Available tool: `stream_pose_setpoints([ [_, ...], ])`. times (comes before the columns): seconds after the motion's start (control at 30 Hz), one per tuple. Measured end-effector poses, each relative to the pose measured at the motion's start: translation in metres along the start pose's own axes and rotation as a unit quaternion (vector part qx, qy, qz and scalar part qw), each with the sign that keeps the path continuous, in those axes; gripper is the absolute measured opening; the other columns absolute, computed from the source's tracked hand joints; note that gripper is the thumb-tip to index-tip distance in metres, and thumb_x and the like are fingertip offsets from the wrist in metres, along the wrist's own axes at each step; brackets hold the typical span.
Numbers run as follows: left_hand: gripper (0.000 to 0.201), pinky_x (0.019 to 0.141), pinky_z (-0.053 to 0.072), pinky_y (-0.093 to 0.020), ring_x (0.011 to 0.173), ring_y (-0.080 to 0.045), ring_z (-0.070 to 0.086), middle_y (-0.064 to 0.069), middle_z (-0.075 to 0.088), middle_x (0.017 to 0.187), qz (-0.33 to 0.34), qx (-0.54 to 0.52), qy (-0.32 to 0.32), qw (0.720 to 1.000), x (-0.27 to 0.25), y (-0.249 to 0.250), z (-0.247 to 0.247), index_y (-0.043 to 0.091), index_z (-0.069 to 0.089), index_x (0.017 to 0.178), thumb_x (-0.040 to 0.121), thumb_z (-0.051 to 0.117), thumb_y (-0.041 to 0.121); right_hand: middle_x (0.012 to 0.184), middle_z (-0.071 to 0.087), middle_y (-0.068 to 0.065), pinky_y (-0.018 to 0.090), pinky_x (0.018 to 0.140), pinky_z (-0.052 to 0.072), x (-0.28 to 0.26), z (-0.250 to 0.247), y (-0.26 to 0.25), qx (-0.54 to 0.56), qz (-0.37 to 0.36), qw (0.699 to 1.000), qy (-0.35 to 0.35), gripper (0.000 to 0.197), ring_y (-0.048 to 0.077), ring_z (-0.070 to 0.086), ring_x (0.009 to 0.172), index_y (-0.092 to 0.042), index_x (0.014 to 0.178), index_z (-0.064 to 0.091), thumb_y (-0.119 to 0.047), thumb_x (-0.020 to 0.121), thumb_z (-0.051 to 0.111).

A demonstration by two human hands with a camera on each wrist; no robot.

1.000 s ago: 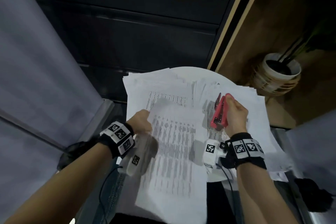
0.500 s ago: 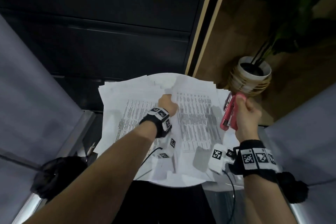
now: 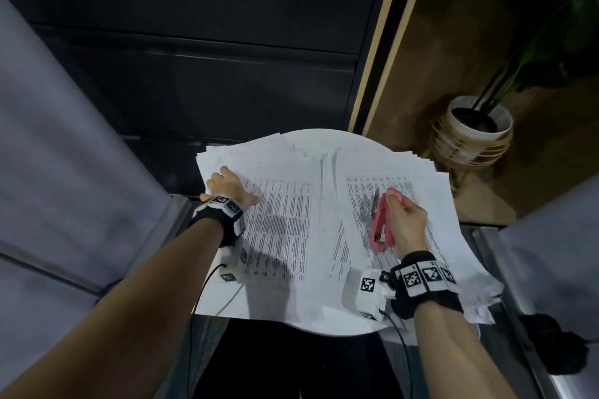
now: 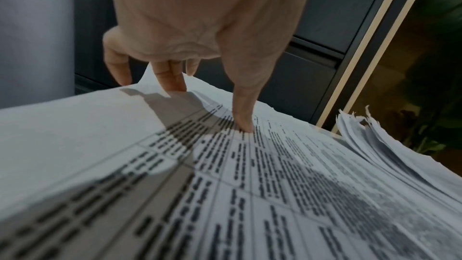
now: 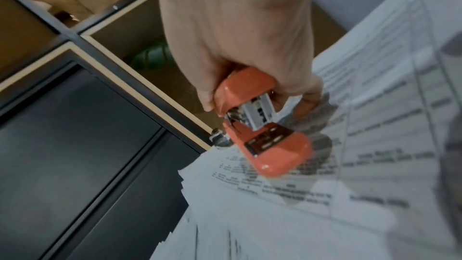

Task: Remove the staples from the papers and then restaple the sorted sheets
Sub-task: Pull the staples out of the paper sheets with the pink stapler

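Gripping the coral-red plastic stapler point(image 3: 382, 220), the right hand point(image 3: 406, 225) has its fingers curled around the body, and the stapler's mouth stands open, with the metal plate of the base and the grey magazine showing in the right wrist view point(image 5: 265, 135). The stapler hangs just above the right pile of printed white sheets point(image 3: 398, 204) and throws a shadow on it; whether it touches the paper I cannot tell.

The left hand point(image 3: 227, 186) holds nothing. Its straight fingers point(image 4: 172, 78) and its thumb point(image 4: 243, 106) press flat on the left pile of printed white sheets point(image 3: 278, 220), near the far left corner of that pile. The stapler is well apart from this hand, on the other side of the gap between the two piles.

The piles lie side by side and cover almost the whole round white table point(image 3: 327, 136); only a narrow strip of the rim shows at the far side. Corners of sheets stick out over the rim on the left and on the right, and the edges of the right pile are fanned and uneven point(image 4: 370, 137).

Behind the table is a dark panelled wall point(image 3: 201, 51) with a pale wooden strip point(image 3: 379, 42). At the right, on a brown floor, stands a white round pot with a green plant point(image 3: 476, 126), near the table but not touching it. Grey upholstered seats point(image 3: 58, 155) close in at both sides of the table.
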State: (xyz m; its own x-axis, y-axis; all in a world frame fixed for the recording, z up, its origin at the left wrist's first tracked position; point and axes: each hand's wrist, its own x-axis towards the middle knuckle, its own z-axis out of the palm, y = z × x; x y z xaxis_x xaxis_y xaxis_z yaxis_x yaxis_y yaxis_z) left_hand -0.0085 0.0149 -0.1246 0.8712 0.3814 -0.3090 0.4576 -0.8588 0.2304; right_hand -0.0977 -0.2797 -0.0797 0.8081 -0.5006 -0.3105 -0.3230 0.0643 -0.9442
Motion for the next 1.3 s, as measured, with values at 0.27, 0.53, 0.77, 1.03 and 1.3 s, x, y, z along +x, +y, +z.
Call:
stream_pose_setpoints([
  [0.27, 0.011, 0.088, 0.045, -0.037, 0.082, -0.033, 0.06, -0.005, 0.06, 0.077, 0.036, -0.186, 0.065, 0.98, -0.007, -0.015, -0.005, 0.014, 0.055, 0.087, 0.085, 0.062, 0.022, 0.076, 0.062, 0.008, 0.053, 0.084, 0.054, 0.001, 0.011, 0.009, -0.013, 0.051, 0.999, 0.003, 0.019, 0.026, 0.06, 0.07, -0.017, 0.077, 0.063, -0.024, 0.095, 0.061],
  [0.53, 0.015, 0.088, 0.05, -0.025, 0.101, -0.013, 0.054, -0.005, 0.052, 0.122, 0.195, -0.397, 0.146, 0.885, -0.022, -0.025, -0.045, 0.009, 0.058, 0.086, 0.082, 0.072, 0.008, 0.072, 0.055, 0.009, 0.061, 0.083, 0.051, 0.005, 0.01, 0.011, -0.014, 0.067, 0.997, 0.033, 0.034, 0.027, 0.053, 0.065, 0.007, 0.102, 0.063, -0.026, 0.095, 0.062],
  [0.77, 0.041, 0.075, 0.056, -0.027, 0.094, -0.02, 0.065, -0.011, 0.06, 0.113, 0.164, -0.536, 0.017, 0.828, -0.032, -0.046, -0.082, 0.017, 0.048, 0.112, 0.084, 0.062, -0.01, 0.068, 0.056, 0.007, 0.026, 0.049, 0.046, 0.007, 0.006, 0.011, 0.005, 0.057, 0.998, 0.031, 0.025, 0.02, 0.052, 0.055, -0.011, 0.075, 0.059, -0.026, 0.096, 0.061],
  [1.03, 0.039, 0.051, 0.053, -0.018, 0.063, -0.009, 0.066, -0.01, 0.061, 0.095, 0.083, -0.633, -0.072, 0.766, -0.057, -0.048, -0.089, 0.01, 0.048, 0.118, 0.088, 0.057, -0.013, 0.071, 0.063, 0.008, 0.025, 0.051, 0.053, 0.007, -0.001, 0.009, 0.05, 0.071, 0.996, 0.034, 0.023, 0.018, 0.06, 0.053, 0.001, 0.102, 0.068, -0.02, 0.093, 0.064],
  [1.3, 0.057, 0.062, 0.047, -0.026, 0.082, -0.027, 0.057, -0.017, 0.056, 0.11, 0.134, -0.259, -0.04, 0.956, -0.088, -0.032, 0.007, 0.009, 0.03, 0.134, 0.087, 0.059, -0.001, 0.071, 0.061, 0.01, 0.032, 0.06, 0.05, -0.005, 0.0, -0.004, 0.048, 0.074, 0.996, 0.007, 0.028, 0.022, 0.057, 0.06, -0.007, 0.073, 0.058, -0.02, 0.097, 0.058],
])
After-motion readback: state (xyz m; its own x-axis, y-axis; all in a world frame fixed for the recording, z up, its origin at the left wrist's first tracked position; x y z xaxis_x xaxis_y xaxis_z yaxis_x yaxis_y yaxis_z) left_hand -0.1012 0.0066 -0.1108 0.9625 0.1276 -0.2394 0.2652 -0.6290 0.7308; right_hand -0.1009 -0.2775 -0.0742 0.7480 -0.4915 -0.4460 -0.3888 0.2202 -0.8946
